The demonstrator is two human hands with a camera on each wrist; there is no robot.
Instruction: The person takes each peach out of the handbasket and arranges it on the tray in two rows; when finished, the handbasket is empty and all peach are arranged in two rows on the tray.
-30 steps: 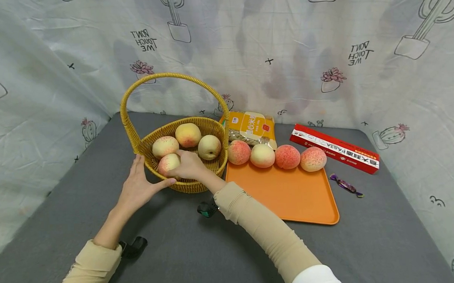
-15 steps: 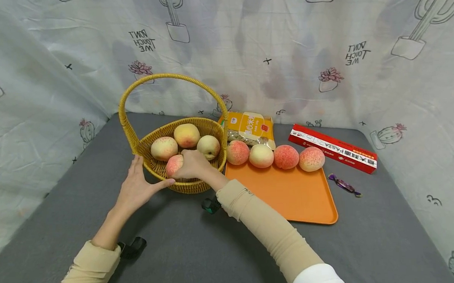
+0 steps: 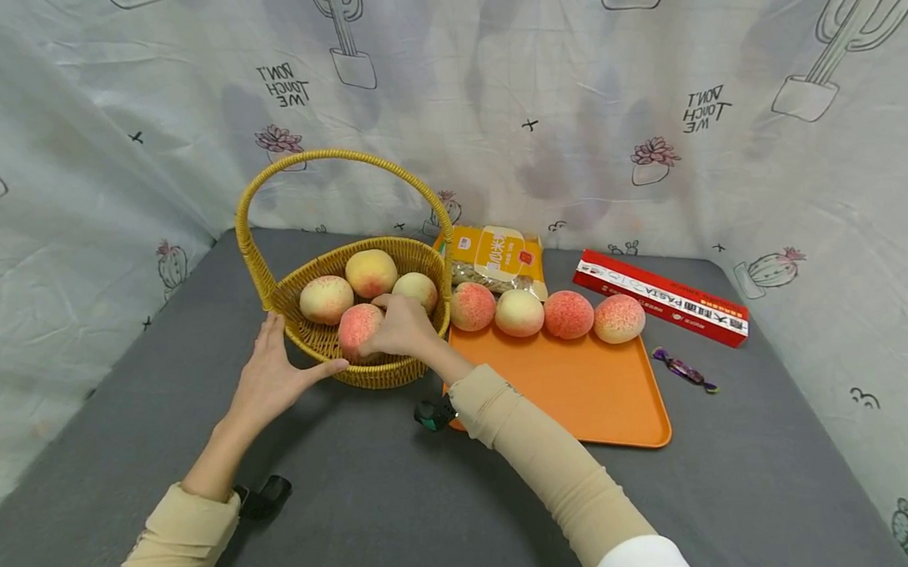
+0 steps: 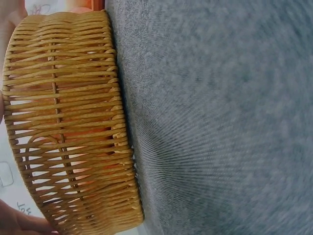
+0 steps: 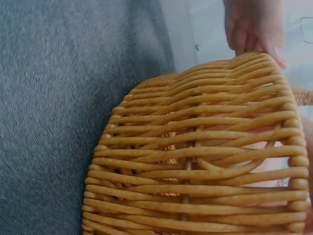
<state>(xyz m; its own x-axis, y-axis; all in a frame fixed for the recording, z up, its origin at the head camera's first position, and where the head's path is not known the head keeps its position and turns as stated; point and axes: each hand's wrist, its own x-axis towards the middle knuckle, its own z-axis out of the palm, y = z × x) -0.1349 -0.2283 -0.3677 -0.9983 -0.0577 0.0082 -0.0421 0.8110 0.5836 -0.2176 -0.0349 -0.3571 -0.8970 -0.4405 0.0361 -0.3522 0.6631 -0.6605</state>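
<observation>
A yellow woven basket (image 3: 382, 374) with a tall arched handle holds several peaches. My right hand (image 3: 409, 328) reaches over its front rim and grips a pinkish peach (image 3: 359, 328), thumb in front. Behind that peach lie a pale speckled peach (image 3: 326, 300), a yellow-red peach (image 3: 371, 273) and a pale peach (image 3: 418, 288) partly covered by my right hand. My left hand (image 3: 272, 386) rests against the basket's left end, fingers extended, thumb stretched along the front rim. In both wrist views the woven wall hides most of the peaches.
An orange tray (image 3: 563, 388) right of the basket carries a row of several peaches along its back edge. Behind stands a yellow food bag (image 3: 498, 253). A red pasta box (image 3: 660, 297) and a purple wrapped candy (image 3: 685, 370) lie farther right on the grey table (image 3: 371, 487).
My right hand has shifted the gripped peach rightward inside the basket, and its redder side now shows. My left hand has stayed at the rim.
</observation>
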